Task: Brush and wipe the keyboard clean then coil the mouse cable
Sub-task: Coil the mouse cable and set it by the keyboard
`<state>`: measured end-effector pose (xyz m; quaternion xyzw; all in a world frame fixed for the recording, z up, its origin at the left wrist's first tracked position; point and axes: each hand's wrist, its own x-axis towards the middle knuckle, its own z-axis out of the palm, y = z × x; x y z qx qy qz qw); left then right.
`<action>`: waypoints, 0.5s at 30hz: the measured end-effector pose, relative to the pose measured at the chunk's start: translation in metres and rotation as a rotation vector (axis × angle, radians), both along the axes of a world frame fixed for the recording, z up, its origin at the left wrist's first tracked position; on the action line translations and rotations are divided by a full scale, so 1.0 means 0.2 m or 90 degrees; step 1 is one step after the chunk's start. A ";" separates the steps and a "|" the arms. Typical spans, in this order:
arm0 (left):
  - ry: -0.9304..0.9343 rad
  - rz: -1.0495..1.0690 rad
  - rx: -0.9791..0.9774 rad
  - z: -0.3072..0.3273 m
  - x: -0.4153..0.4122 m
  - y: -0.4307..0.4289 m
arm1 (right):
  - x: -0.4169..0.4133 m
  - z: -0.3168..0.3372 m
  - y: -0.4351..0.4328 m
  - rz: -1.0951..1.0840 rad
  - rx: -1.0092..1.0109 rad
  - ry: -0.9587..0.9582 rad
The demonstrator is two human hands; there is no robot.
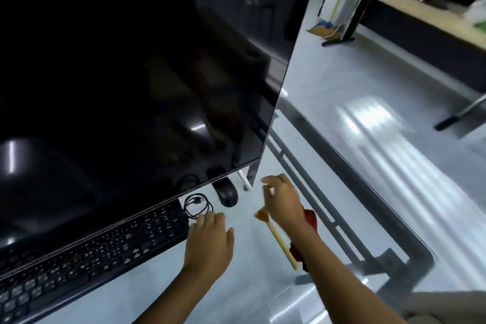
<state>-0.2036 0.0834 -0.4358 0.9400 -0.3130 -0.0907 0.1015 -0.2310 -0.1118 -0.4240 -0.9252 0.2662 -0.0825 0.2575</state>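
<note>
A black keyboard (86,250) lies on the glass desk (163,289) below the monitor. The mouse cable (197,205) sits in a small black coil just right of the keyboard, next to the black mouse (228,193). My left hand (210,242) hovers with relaxed fingers at the coil's near edge. My right hand (282,201) is raised right of the mouse with loosely curled fingers, holding nothing I can see. A brush (278,239) with a pale wooden handle lies on the desk under my right wrist, beside a red cloth (310,218).
A large dark monitor (131,73) fills the upper left and overhangs the keyboard's back edge. The desk's metal frame (368,192) runs along the right edge, with shiny floor beyond. Another desk (420,16) stands at the far right.
</note>
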 end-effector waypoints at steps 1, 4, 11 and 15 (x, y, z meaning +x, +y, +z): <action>0.048 -0.009 -0.006 0.02 -0.02 -0.06 | -0.06 0.00 -0.11 -0.043 0.001 0.029; 0.169 0.001 -0.002 0.05 -0.09 -0.26 | -0.25 -0.07 -0.38 -0.143 0.042 0.174; 0.289 0.116 0.045 -0.04 -0.13 -0.60 | -0.44 -0.21 -0.43 -0.228 0.124 0.271; 0.313 0.161 0.068 -0.06 -0.12 -0.67 | -0.41 -0.24 -0.37 -0.193 0.122 0.266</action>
